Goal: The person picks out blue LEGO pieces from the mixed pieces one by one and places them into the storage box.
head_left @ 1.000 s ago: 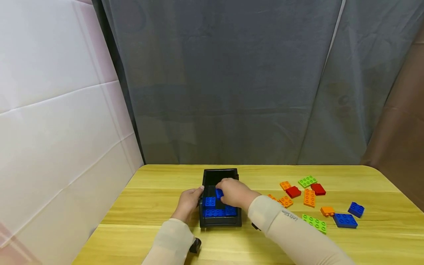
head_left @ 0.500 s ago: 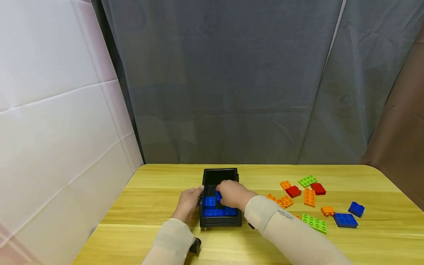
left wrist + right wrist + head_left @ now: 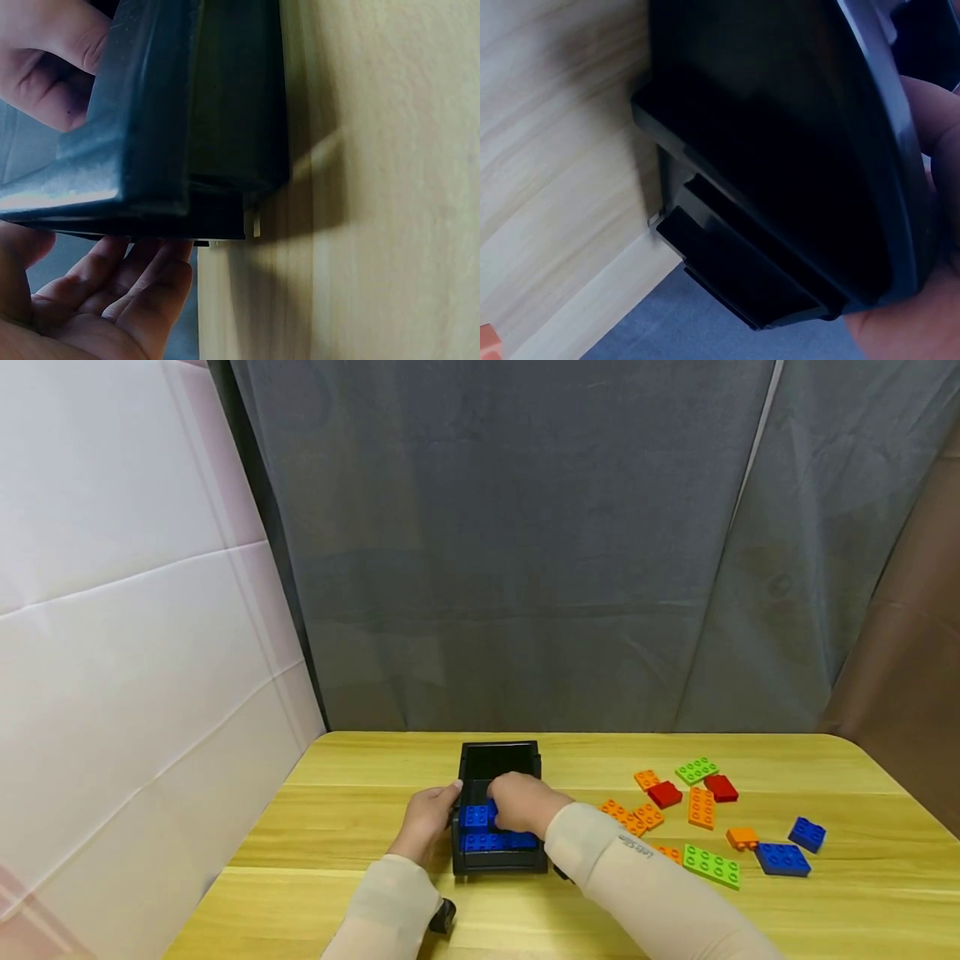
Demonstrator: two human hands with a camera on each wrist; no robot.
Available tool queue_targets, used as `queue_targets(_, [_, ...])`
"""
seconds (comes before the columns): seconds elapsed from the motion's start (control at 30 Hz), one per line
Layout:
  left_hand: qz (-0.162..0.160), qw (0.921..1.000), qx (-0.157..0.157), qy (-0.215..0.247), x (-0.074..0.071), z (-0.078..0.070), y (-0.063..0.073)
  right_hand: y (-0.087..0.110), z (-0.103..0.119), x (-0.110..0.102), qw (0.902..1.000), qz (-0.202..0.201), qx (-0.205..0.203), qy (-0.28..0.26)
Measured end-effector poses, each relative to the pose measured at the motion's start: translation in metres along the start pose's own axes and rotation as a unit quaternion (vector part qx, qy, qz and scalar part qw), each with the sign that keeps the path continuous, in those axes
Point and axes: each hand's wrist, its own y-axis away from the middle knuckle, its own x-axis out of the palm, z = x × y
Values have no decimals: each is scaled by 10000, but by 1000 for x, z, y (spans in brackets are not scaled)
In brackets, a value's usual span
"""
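A black plastic bin [image 3: 500, 862] stands on the wooden table, with several blue toy bricks [image 3: 485, 842] laid stud-up at its near end. At the bin's left side my left hand [image 3: 424, 821] grips the wall, thumb up at the rim. Its fingers [image 3: 154, 289] touch the outer side in the left wrist view. My right hand [image 3: 527, 802] reaches into the bin with curled fingers and pinches a blue brick [image 3: 492, 811], mostly hidden under them. That brick sits right beside another blue brick [image 3: 475, 817]. In the right wrist view the bin's wall [image 3: 780, 150] covers the fingertips.
Loose bricks are scattered to the right: orange [image 3: 701, 807], red [image 3: 721, 788], lime green [image 3: 711, 866] and blue [image 3: 782, 859]. My right forearm [image 3: 637, 877] crosses the table in front of some of them. A grey curtain [image 3: 495, 568] hangs behind the table's far edge.
My right hand has moved slightly toward me and left inside the bin, bringing the pinched blue brick up beside its neighbour. The left hand and the bin have stayed in place.
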Motion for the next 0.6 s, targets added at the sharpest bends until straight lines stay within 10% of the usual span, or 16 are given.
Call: queue_targets(0.6, [-32, 10000, 89, -14, 0, 1, 1, -1, 10, 1, 9980, 396, 463, -171])
